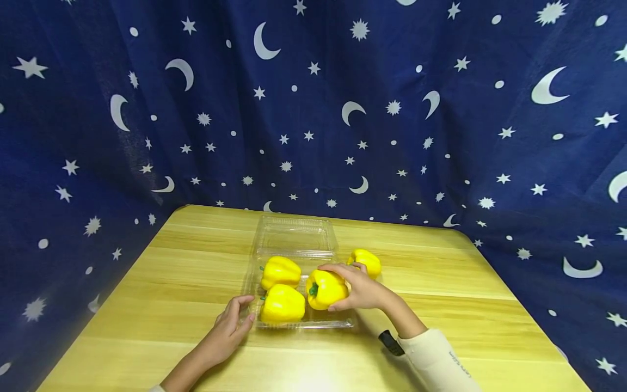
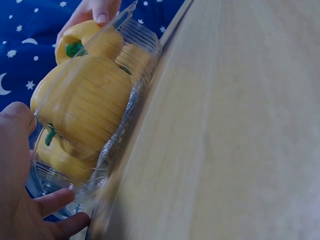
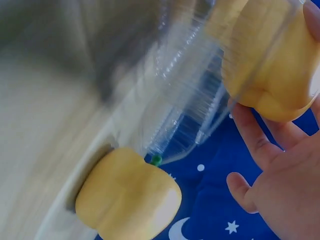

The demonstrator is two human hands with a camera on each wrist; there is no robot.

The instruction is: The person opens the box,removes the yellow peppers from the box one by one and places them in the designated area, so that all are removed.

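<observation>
My right hand grips a yellow bell pepper from its right side, over the right part of a clear plastic container. The pepper's green stem faces left. Two more yellow bell peppers, a rear one and a front one, lie in the container's left part. At the container's left side is my left hand, its fingers and thumb spread and loosely bent by the wall. The left wrist view has the left hand close against the container's end; firm contact is unclear.
Another yellow bell pepper lies on the wooden table right of the container, partly behind the right hand. The container's clear lid lies folded back towards the far edge. A dark blue curtain with moons and stars hangs behind.
</observation>
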